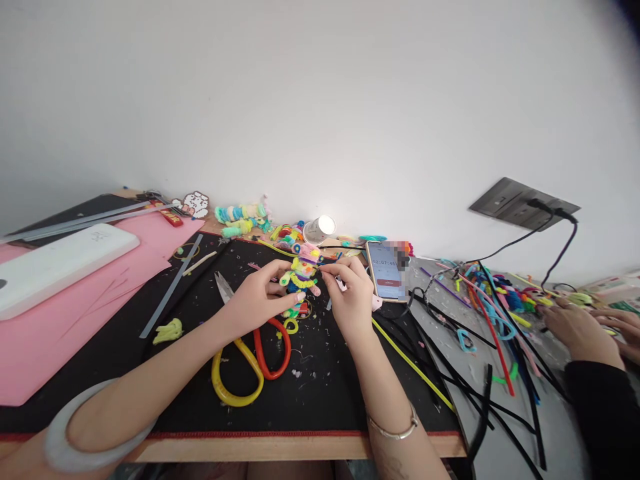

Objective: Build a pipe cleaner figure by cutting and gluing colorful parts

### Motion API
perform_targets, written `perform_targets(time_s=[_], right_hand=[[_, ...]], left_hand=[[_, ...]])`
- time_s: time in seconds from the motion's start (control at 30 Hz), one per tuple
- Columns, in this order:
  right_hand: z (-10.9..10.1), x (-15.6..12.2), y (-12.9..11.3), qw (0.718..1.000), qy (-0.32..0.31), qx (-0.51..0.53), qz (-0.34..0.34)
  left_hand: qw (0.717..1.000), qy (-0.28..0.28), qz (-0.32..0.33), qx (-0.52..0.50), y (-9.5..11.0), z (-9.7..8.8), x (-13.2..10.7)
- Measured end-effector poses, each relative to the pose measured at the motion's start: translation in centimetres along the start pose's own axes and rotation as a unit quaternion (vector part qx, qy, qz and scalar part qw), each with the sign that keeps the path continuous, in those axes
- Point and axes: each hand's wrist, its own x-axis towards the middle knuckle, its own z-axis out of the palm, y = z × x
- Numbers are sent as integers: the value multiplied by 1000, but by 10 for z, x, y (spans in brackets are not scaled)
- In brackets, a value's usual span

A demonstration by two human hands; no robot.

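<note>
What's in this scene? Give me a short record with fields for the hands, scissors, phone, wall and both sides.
Left hand: holding a pipe-cleaner figure
Right hand: close against the figure's side; grip unclear
Scissors: on the black mat, red and yellow handles toward the front edge
Phone: screen lit, showing a timer
Wall: outlet plate with two black plugs
Left side: white oblong object on pink paper
Right side: loose pipe cleaners; another person's hands

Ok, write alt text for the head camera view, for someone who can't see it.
A left hand holds a small, multicoloured fuzzy figure over a black mat, the right hand at its side. Scissors with red and yellow handle loops lie on the mat; a lit, pale-edged smartphone is farther right.
</note>
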Motion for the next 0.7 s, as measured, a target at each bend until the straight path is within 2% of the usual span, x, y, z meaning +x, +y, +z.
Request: perform_targets(time_s=[0.33, 0.5, 0.7], right_hand=[[0, 0, -1, 1000, 2, -3, -4], [-2, 0, -3, 1000, 5, 10, 24], [-3, 2, -3, 997, -22, 32, 60]], left_hand=[[1000, -1, 9, 12, -1, 0, 0], [1000, -1, -1, -1, 0, 0, 0], [1000, 6, -16, -21, -1, 0, 1]])
